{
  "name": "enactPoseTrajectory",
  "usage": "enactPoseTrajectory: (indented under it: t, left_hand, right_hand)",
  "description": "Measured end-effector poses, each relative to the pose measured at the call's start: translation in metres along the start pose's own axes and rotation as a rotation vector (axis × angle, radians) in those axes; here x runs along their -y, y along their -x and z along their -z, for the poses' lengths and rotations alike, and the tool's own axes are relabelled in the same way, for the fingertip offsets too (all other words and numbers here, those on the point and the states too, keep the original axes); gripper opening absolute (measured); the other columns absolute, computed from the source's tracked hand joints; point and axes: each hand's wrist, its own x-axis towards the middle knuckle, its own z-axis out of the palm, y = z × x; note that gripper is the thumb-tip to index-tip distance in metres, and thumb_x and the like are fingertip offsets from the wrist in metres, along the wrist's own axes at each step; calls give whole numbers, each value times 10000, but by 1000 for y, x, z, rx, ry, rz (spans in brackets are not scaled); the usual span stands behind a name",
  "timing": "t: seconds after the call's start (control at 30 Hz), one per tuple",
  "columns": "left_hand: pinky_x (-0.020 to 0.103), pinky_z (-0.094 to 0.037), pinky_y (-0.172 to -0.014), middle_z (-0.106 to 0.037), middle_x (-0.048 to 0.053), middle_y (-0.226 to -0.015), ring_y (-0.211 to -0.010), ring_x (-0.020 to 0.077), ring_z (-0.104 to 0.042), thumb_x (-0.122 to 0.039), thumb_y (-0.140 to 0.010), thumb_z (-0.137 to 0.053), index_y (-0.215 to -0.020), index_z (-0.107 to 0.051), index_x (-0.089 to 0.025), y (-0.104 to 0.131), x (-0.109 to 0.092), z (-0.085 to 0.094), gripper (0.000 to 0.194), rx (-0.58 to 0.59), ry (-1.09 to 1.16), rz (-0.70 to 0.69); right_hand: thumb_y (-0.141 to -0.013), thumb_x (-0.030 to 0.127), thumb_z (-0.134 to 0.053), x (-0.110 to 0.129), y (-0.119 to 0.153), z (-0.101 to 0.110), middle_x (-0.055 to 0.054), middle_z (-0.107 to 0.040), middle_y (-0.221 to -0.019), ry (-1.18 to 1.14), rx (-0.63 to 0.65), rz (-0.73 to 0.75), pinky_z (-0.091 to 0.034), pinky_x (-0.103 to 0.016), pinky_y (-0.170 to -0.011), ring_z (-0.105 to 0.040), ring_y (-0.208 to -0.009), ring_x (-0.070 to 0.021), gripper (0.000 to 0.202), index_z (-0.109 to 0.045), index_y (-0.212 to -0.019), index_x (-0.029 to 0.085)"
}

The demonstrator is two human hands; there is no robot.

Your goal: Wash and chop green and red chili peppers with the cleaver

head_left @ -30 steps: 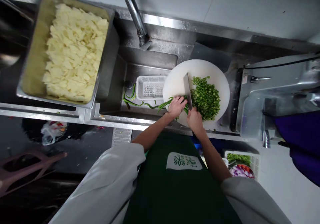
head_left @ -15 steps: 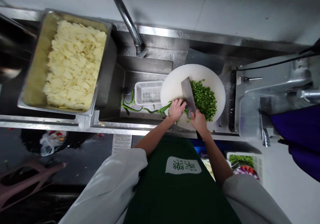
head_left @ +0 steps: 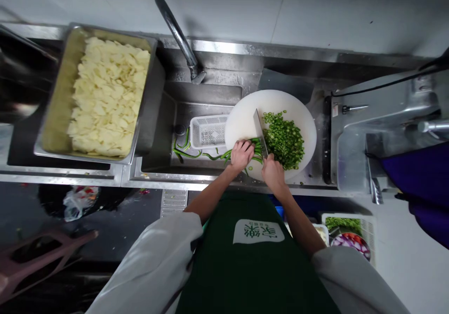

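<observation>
My left hand (head_left: pixel 242 154) is closed over a bunch of long green chili peppers (head_left: pixel 257 146), pressing them on a round white cutting board (head_left: pixel 242 122). Their cut ends stick out to the right, against the blade of a cleaver (head_left: pixel 260 129). My right hand (head_left: pixel 273 171) grips the cleaver by its handle, near the board's front edge. To the right of the blade lies a heap of chopped green pepper (head_left: pixel 286 141). A few slices lie apart from it. Several whole peppers (head_left: pixel 185 154) trail left into the sink.
A white plastic basket (head_left: pixel 209 145) sits in the steel sink (head_left: pixel 157 162), under a faucet (head_left: pixel 178 36). A deep steel pan (head_left: pixel 58 113) of sliced potato stands on the left. Another knife (head_left: pixel 376 190) and a purple cloth (head_left: pixel 414 176) are at the right.
My left hand has shifted slightly left along the peppers, exposing more of their ends. The cleaver's blade now stands more upright, seen nearly edge-on. The whole view has shifted a little.
</observation>
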Motion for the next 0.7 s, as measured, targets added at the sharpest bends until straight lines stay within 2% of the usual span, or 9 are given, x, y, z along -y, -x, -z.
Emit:
enactPoseTrajectory:
  t: [0.1,0.27,0.47,0.6,0.7]
  left_hand:
    - [445,-404,-976,-667,108,-1185,-1173,271,-539,-293,-991,-436,-1172,-660,-219,-1,-2,0,297,44,-14,-15]
    - [452,-397,-992,-662,106,-1210,-1204,276,-529,-298,-995,-422,-1182,-657,-223,-1,-3,2,309,72,-35,-19]
    - [464,-384,-1018,-660,110,-1202,-1215,271,-524,-294,-988,-435,-1179,-653,-234,-2,-5,1,296,82,-25,-5]
    - [481,-370,-1025,-663,103,-1195,-1212,269,-528,-286,-987,-442,-1145,-666,-243,-1,-7,4,278,58,13,23]
    - [525,-326,-1051,-655,102,-1196,-1221,281,-518,-316,-980,-472,-1135,-678,-258,8,-11,10,264,21,26,67]
  right_hand:
    - [-1002,191,-332,0,5,0,-180,-722,-960,25,-2,20,-499,-318,-786,-714,-923,-268,248,-489,-1174,102]
    - [-968,144,-381,7,-9,2,-199,-711,-1060,26,21,24,-493,-308,-823,-699,-992,-263,290,-467,-1238,81]
    - [-988,181,-333,3,-5,4,-184,-718,-1019,27,41,15,-490,-296,-801,-700,-967,-255,267,-502,-1178,100]
    - [-989,170,-324,7,-13,-2,-197,-712,-1055,7,29,11,-485,-309,-806,-696,-988,-268,285,-499,-1200,92]
    - [-1005,216,-341,1,-24,-1,-188,-713,-1061,-35,11,32,-475,-299,-807,-693,-988,-262,271,-506,-1193,112]
